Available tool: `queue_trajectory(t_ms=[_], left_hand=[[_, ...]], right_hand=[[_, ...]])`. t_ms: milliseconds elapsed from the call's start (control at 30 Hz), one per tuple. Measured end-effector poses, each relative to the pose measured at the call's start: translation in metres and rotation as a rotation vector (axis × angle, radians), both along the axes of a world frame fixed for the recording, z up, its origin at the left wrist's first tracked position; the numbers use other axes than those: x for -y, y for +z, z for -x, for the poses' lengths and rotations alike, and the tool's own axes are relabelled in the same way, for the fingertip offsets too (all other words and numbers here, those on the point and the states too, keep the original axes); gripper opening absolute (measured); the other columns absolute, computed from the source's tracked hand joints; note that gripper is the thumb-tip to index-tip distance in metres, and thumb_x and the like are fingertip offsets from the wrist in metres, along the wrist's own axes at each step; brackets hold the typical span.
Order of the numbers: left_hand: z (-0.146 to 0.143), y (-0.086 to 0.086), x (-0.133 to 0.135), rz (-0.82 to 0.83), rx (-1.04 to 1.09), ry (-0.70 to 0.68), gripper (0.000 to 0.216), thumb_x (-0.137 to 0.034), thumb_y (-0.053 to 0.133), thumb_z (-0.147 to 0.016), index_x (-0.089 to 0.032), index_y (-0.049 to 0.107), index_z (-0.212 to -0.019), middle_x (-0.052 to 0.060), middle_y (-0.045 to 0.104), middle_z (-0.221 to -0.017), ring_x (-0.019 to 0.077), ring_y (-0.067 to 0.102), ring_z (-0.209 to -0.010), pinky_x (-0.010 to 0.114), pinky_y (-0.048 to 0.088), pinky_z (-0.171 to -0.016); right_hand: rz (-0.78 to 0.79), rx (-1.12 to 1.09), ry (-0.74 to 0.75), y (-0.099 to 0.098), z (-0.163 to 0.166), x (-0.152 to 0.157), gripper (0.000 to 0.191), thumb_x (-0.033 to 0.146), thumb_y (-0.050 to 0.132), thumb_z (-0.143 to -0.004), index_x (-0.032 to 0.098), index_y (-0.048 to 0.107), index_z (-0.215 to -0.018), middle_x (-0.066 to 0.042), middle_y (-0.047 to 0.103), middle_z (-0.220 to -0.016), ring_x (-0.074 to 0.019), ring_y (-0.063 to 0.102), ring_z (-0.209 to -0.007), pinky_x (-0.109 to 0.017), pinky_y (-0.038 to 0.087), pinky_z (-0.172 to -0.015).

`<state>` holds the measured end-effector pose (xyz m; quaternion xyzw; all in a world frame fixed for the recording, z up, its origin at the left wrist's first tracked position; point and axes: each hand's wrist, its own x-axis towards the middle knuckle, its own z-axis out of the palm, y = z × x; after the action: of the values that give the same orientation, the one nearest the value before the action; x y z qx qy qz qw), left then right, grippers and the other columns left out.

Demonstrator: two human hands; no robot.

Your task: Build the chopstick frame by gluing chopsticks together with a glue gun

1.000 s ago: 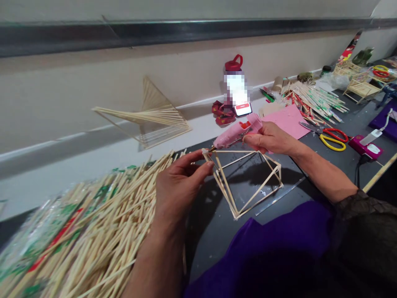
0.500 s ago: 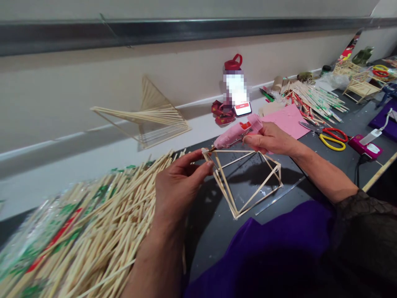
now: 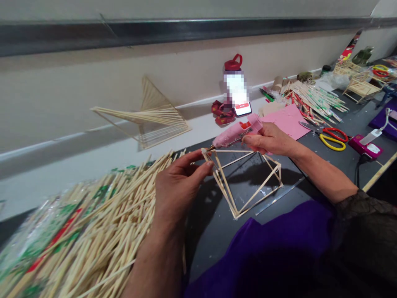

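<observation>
A frame of thin wooden sticks (image 3: pixel 248 182) stands on the dark table (image 3: pixel 217 231) in front of me. My left hand (image 3: pixel 178 184) pinches the frame's upper left corner between thumb and fingers. My right hand (image 3: pixel 269 138) is wrapped round a pink glue gun (image 3: pixel 237 131). The gun's nozzle points left and meets that same corner, just above my left fingertips.
A big heap of wooden sticks (image 3: pixel 87 236) fills the lower left. A finished stick model (image 3: pixel 149 114) rests on the ledge behind. Farther right lie a red-capped jar (image 3: pixel 235 85), pink paper (image 3: pixel 287 120), scissors (image 3: pixel 333 138), more sticks (image 3: pixel 316 101), a pink device (image 3: pixel 366 147) and small stick models (image 3: pixel 361 87).
</observation>
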<state>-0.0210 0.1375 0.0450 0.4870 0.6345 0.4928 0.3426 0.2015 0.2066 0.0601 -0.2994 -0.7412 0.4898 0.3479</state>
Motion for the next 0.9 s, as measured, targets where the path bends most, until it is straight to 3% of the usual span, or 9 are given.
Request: queue_trajectory(t_ms=[267, 400, 567, 700, 900], left_hand=[[0.004, -0.005, -0.002, -0.004, -0.017, -0.03, 0.041, -0.032, 0.079, -0.064, -0.022, 0.077, -0.104, -0.002, 0.072, -0.064, 0.0146, 0.062, -0.06, 0.025, 0.045, -0.057], [0.002, -0.002, -0.001, 0.014, 0.009, -0.035, 0.042, -0.03, 0.079, -0.064, -0.019, 0.076, -0.105, -0.001, 0.072, -0.067, 0.0137, 0.062, -0.061, 0.024, 0.045, -0.059], [0.003, -0.001, -0.001, 0.008, 0.092, -0.062, 0.051, -0.03, 0.083, -0.061, -0.02, 0.073, -0.11, 0.002, 0.075, -0.09, 0.01, 0.059, -0.06, 0.021, 0.038, -0.051], [0.008, -0.002, -0.002, 0.056, 0.12, -0.1, 0.055, -0.03, 0.085, -0.059, -0.019, 0.073, -0.112, 0.001, 0.074, -0.09, 0.006, 0.05, -0.054, 0.02, 0.031, -0.047], [0.008, -0.004, -0.002, 0.033, 0.103, -0.092, 0.048, -0.034, 0.083, -0.062, -0.019, 0.074, -0.106, 0.001, 0.073, -0.087, 0.0056, 0.051, -0.052, 0.02, 0.036, -0.047]], right_hand=[[0.038, 0.023, 0.029, 0.002, -0.003, -0.001, 0.028, 0.037, 0.062, -0.089, 0.017, 0.05, -0.074, 0.007, 0.049, -0.057, -0.0031, 0.045, -0.046, -0.017, 0.032, -0.044], [0.038, -0.038, 0.064, 0.001, -0.006, -0.004, 0.043, 0.052, 0.062, -0.088, 0.015, 0.054, -0.068, 0.004, 0.052, -0.056, -0.0023, 0.044, -0.043, -0.017, 0.03, -0.039], [0.142, -0.182, 0.054, -0.004, -0.004, -0.01, 0.053, 0.065, 0.062, -0.081, 0.013, 0.061, -0.075, -0.002, 0.065, -0.069, -0.0023, 0.046, -0.042, -0.018, 0.028, -0.036], [0.222, -0.222, 0.056, -0.008, -0.002, -0.014, 0.054, 0.067, 0.064, -0.079, 0.013, 0.062, -0.078, -0.003, 0.068, -0.071, -0.0032, 0.048, -0.042, -0.018, 0.033, -0.037], [0.304, -0.203, 0.09, -0.011, -0.004, -0.017, 0.052, 0.064, 0.067, -0.078, 0.012, 0.063, -0.077, -0.003, 0.068, -0.068, -0.0035, 0.047, -0.04, -0.017, 0.033, -0.035]])
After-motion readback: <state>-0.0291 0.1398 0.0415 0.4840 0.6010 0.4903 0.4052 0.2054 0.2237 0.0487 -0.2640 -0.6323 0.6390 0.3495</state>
